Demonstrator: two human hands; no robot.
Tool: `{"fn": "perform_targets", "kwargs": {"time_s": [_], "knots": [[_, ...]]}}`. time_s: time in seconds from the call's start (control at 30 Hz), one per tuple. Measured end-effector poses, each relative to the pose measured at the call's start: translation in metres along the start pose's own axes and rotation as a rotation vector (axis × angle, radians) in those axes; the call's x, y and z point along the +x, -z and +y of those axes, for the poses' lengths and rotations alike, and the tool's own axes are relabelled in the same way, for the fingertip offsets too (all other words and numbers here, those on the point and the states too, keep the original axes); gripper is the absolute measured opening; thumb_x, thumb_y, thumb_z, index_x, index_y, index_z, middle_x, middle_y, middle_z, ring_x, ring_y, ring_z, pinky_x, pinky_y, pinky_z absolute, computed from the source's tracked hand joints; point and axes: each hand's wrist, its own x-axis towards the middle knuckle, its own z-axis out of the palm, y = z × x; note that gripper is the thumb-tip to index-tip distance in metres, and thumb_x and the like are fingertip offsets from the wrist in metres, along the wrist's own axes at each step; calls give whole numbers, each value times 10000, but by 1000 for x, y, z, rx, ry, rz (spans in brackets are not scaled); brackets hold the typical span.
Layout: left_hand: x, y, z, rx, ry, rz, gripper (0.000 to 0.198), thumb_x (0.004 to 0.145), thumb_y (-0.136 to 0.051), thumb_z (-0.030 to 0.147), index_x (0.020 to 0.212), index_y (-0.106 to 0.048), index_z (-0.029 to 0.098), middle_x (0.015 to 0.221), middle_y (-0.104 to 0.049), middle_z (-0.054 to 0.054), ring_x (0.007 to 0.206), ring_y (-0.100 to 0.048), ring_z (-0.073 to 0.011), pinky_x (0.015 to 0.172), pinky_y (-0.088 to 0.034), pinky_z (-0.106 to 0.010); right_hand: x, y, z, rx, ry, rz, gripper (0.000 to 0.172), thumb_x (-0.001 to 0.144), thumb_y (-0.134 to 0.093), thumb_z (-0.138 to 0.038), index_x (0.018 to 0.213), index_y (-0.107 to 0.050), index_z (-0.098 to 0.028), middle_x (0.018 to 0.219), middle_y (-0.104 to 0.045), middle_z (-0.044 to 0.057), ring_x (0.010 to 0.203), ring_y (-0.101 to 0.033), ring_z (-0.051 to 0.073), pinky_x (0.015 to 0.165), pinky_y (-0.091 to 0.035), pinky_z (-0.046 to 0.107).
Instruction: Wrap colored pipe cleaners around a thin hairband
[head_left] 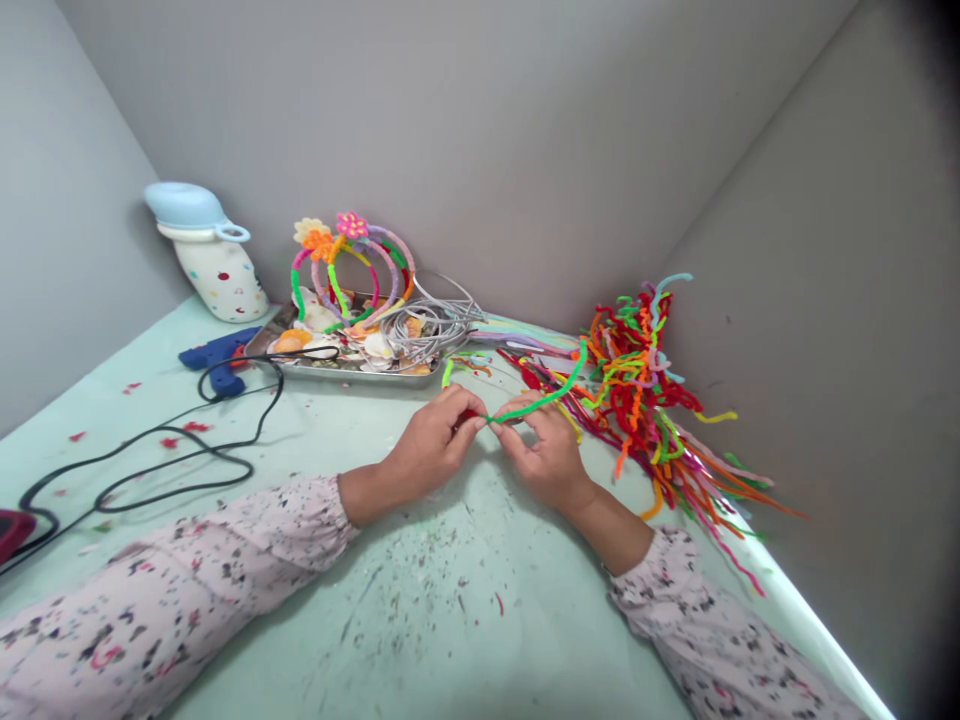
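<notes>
Both hands meet above the middle of the table, fingertips almost touching. A green pipe cleaner [551, 397] runs from the pinch point up and to the right, its free end bent upward. My right hand [551, 460] is closed on it with thumb and fingers. My left hand [431, 440] pinches near its other end, where a dark red bit [466, 416] shows between the fingers. Behind the left fingers a yellow-green fuzzy tip [448, 373] sticks up; whether it belongs to the held piece is hidden.
A metal tray [360, 375] holds fuzzy flowered hoops [352, 260], grey wire coils [435, 325] and scraps. To its left are a blue glue gun [217, 360], a black cord [255, 440] and a white bottle [217, 270]. Many pipe cleaners [637, 400] heap at right.
</notes>
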Motion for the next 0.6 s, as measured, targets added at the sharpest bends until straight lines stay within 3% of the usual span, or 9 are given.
{"fn": "perform_targets", "kwargs": {"time_s": [0.6], "knots": [[-1,-1,-4,23,-1,2,84,887,-481,187,856,-552,153,792,-537,-10,741,-489,-137,676,-381,-266,0,1,-2,56,-135,-93,88,869,-557,-245,804,-597,-201,813,-618,36,817,-561,195,757,-425,338]]}}
